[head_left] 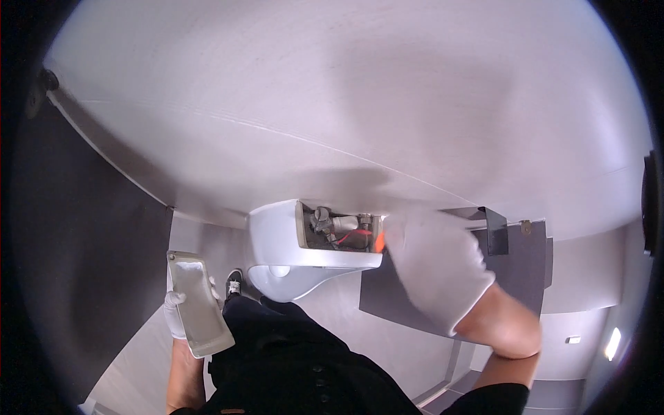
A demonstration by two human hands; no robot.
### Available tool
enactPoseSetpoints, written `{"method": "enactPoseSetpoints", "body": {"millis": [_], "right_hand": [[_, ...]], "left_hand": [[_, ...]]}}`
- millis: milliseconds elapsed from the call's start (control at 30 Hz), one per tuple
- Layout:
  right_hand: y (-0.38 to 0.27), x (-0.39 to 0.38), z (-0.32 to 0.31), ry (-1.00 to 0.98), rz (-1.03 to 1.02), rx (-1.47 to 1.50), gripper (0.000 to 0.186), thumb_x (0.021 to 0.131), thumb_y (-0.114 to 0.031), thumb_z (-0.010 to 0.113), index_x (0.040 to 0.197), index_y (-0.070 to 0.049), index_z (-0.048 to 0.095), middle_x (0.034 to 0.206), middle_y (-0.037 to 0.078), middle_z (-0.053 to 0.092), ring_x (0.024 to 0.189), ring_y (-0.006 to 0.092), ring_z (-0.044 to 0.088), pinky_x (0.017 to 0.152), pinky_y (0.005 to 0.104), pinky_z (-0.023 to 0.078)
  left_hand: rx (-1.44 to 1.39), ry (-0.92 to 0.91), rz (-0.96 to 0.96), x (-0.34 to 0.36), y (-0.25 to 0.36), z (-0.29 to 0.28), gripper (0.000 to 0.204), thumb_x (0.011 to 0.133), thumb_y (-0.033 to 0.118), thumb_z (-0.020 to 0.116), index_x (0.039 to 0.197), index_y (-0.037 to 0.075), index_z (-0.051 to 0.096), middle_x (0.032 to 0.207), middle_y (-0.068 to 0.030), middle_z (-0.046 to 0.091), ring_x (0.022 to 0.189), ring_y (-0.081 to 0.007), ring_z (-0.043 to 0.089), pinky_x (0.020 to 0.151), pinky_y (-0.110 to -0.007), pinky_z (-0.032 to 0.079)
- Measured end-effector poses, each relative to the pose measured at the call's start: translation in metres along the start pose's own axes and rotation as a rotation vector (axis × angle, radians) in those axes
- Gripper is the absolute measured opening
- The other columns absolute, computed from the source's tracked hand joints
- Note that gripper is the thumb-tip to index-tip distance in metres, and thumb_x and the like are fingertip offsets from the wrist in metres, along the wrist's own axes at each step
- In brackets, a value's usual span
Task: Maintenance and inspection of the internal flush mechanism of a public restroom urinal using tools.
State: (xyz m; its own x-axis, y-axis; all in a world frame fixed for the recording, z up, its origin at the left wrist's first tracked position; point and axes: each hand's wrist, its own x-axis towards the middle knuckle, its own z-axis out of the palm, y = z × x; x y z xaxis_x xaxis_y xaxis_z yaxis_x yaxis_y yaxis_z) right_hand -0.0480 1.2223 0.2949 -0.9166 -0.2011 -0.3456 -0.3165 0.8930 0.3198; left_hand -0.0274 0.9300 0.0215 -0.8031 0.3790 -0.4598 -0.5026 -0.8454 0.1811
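Observation:
My left hand (176, 311), in a white glove, grips a long rectangular pale cover (198, 311), its hollow side up. A white wall-mounted urinal (273, 235) has its top compartment open, showing metal fittings (321, 220), a pale cylinder and a red wire. My right hand (432, 259), also gloved in white, is smeared by motion at the compartment's right end, beside a small orange piece (380, 242); its fingers are too blurred to show what, if anything, they hold.
A pale wall (290, 104) stands behind the urinal, with dark partition panels (90, 228) on either side. A black metal piece (496, 232) sticks out at right. My shoe (234, 282) shows on the floor below.

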Motion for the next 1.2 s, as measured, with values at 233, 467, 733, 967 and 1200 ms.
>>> {"method": "enactPoseSetpoints", "body": {"millis": [233,467,733,967,1200], "right_hand": [[-0.105,-0.039,0.126,0.416,-0.152,0.89,0.042,0.069,-0.009,0.07,0.109,-0.018,0.062,0.085,0.003,0.063,0.069,0.0233,0.062,0.058,0.0335,0.05],[-0.163,-0.029,0.108,0.581,-0.251,1.3,0.057,0.069,-0.006,0.071,0.122,-0.022,0.058,0.118,0.009,0.059,0.087,0.0267,0.064,0.07,0.0326,0.054],[-0.149,-0.066,0.085,0.652,-0.095,1.619,0.039,0.073,-0.011,0.077,0.108,-0.003,0.062,0.1,0.011,0.066,0.086,0.023,0.066,0.076,0.0313,0.051],[-0.124,-0.101,0.124,0.569,0.016,2.049,0.038,0.075,-0.01,0.077,0.108,0.001,0.061,0.096,0.006,0.067,0.088,0.0122,0.062,0.079,0.0283,0.049],[-0.12,-0.097,0.144,0.803,0.504,2.319,0.033,0.081,0.001,0.067,0.112,0.002,0.056,0.088,0.002,0.06,0.075,0.007,0.057,0.067,0.0231,0.049]], "left_hand": [[-0.004,-0.192,-0.1,0.015,-0.005,0.024,0.051,0.068,0.02,0.061,0.114,0.0,0.052,0.098,-0.0206,0.058,0.083,-0.0273,0.062,0.073,-0.039,0.053],[-0.018,-0.11,-0.235,-0.016,-0.008,0.097,0.048,0.067,0.016,0.059,0.112,0.002,0.055,0.1,-0.0183,0.059,0.087,-0.029,0.061,0.079,-0.04,0.053],[0.18,-0.076,-0.249,-0.046,-0.014,0.156,0.049,0.074,0.03,0.064,0.114,0.005,0.055,0.102,-0.0147,0.06,0.089,-0.0301,0.062,0.076,-0.045,0.055],[0.621,-0.196,0.029,-0.047,-0.036,0.143,0.08,0.077,0.062,0.06,0.138,0.021,0.03,0.119,-0.0079,0.05,0.093,-0.031,0.06,0.076,-0.053,0.054],[0.805,-0.246,0.032,-0.042,-0.049,0.143,0.061,0.093,0.047,0.045,0.141,0.016,0.024,0.123,-0.0095,0.049,0.115,-0.0275,0.053,0.084,-0.042,0.055]]}}
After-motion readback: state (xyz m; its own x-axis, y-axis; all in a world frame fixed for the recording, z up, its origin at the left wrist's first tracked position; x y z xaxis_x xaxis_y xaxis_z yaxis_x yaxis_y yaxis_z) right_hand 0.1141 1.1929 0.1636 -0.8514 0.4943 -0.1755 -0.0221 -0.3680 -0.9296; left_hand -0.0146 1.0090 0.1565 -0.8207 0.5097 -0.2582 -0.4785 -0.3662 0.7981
